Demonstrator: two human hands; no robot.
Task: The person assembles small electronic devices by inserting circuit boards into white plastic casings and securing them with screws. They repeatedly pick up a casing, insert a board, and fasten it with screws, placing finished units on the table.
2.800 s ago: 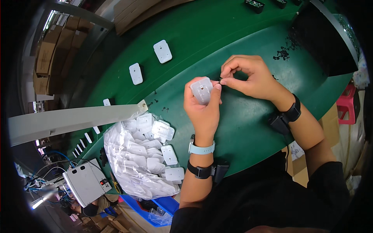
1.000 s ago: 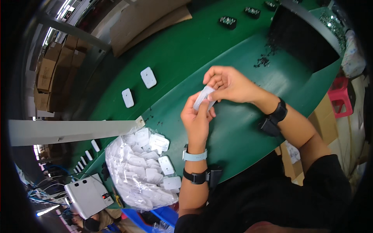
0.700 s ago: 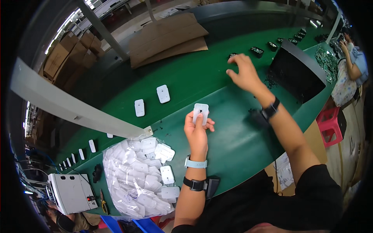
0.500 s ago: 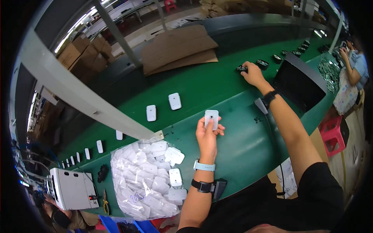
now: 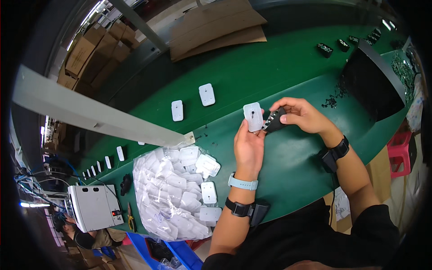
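Observation:
Over the green table, my left hand (image 5: 249, 150) is closed on a white plastic cover (image 5: 253, 112), a rounded rectangle with a dark spot in its middle. Right beside it, my right hand (image 5: 307, 116) pinches a small black case (image 5: 276, 121) with shiny parts along its exposed side. The case is tilted, its lower end at my left fingertips; whether it touches the cover I cannot tell. Left of my left forearm lies a clear plastic bag (image 5: 150, 198) full of similar white covers, with a few loose ones (image 5: 209, 192) at its opening.
White units (image 5: 207, 95) stand in a row along the green belt (image 5: 252, 72). More black cases (image 5: 324, 50) sit at its far right, near a black bin (image 5: 375, 83). Tiny black pieces (image 5: 332, 100) are scattered nearby. A metal post (image 5: 103, 116), pliers (image 5: 131, 218) and white machine (image 5: 93, 207) are left.
My right hand has picked a black case off the belt and brought it back beside the white cover in my left hand. The view has shifted a little.

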